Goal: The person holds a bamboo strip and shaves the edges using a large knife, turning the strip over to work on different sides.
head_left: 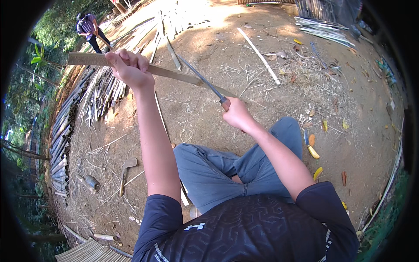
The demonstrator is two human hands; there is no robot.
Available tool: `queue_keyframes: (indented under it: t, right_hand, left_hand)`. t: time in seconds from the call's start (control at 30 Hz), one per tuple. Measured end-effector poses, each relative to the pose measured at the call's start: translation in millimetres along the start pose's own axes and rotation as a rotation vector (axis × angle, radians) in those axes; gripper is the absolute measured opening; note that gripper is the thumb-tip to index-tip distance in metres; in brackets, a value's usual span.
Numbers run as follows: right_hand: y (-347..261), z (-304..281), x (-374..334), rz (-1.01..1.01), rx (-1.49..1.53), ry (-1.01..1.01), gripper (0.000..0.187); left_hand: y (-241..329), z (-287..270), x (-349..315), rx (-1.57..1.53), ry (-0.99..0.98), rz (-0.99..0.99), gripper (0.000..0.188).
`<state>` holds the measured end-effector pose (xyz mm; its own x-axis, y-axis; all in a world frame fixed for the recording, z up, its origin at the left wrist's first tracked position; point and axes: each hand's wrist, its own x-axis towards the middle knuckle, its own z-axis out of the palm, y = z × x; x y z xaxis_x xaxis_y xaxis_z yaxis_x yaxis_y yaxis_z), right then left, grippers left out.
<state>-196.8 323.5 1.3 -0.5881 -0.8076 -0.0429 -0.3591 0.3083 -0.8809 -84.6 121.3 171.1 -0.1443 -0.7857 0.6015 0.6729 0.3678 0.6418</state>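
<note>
My left hand (132, 74), raised at arm's length, is closed around a long flat bamboo strip (174, 75). The strip slants from the upper left down toward my right hand (239, 115). That hand grips the brown handle of a long knife (201, 78), whose dark narrow blade points up and to the left. Blade and strip cross a little beyond my right hand; whether they touch I cannot tell. My bent legs (209, 168) in grey-blue trousers are below both hands.
Bamboo poles (63, 144) and split lengths (107, 89) lie piled at left. A hatchet-like tool (126, 168) and dark cylinder (92, 182) rest on the dirt. A pale strip (259, 56) lies ahead, yellow leaves (318, 173) at right. Another person (89, 28) stands far left, holding a pole.
</note>
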Motion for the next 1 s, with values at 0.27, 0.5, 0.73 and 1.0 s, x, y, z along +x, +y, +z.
queue_keyframes:
  t: [0.27,0.5,0.73,1.0]
  right_hand:
    - [20,3,7,0.027,0.030,0.016,0.014]
    - [-6,-8,2,-0.036,-0.067,-0.074,0.016]
    - [-22,-7,2,-0.040,-0.157,-0.104,0.021]
    - [-29,-15,-7,-0.075,-0.184,-0.176,0.019]
  left_hand:
    - [-2,-6,4,-0.065,-0.012,0.002,0.056]
    - [1,-20,4,-0.048,-0.013,-0.031,0.059]
    - [3,-36,7,-0.066,-0.038,-0.018,0.056]
    - [4,-44,6,-0.102,-0.082,-0.024,0.059]
